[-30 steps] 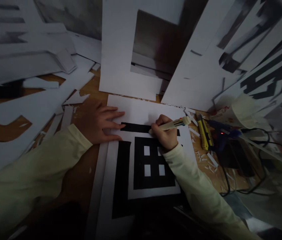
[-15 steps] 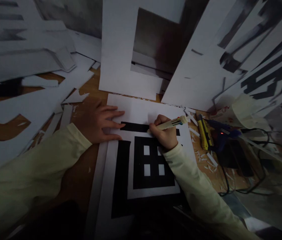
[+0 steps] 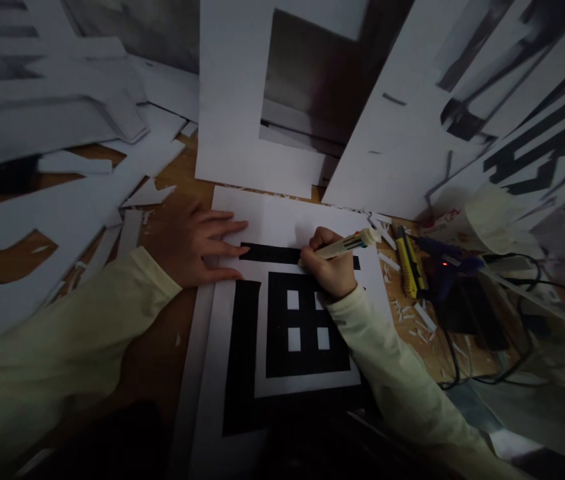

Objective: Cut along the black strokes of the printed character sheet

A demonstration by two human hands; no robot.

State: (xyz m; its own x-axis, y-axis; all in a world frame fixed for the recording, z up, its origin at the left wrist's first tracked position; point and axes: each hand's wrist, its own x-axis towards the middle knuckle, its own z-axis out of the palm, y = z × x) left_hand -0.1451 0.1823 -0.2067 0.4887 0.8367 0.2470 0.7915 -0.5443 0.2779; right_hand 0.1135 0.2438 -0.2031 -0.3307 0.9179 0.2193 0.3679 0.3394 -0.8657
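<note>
My right hand (image 3: 333, 268) grips a white multicolour pen (image 3: 346, 245), its tip down at the edge of a black strip (image 3: 269, 253). The strip lies across the upper part of a white sheet (image 3: 282, 213). Fingers spread, my left hand (image 3: 202, 243) rests flat over the sheet's left edge, one fingertip touching the strip's left end. Below the strip is a black square (image 3: 282, 357) with several white window-like openings; my right wrist and sleeve cover part of its right side. A thick black L-shaped band (image 3: 242, 360) runs down the left and along the bottom.
White board offcuts (image 3: 37, 220) cover the left of the wooden table (image 3: 162, 363). Large white panels (image 3: 232, 93) stand behind the sheet. On the right are a yellow utility knife (image 3: 411, 263), a blue glue gun (image 3: 439, 267) with a lit red light, a paper cup (image 3: 485, 220), cables and scraps.
The pen and my right hand have shifted very slightly to the right along the black strip. My left hand stays in place on the sheet; the view has moved a little.
</note>
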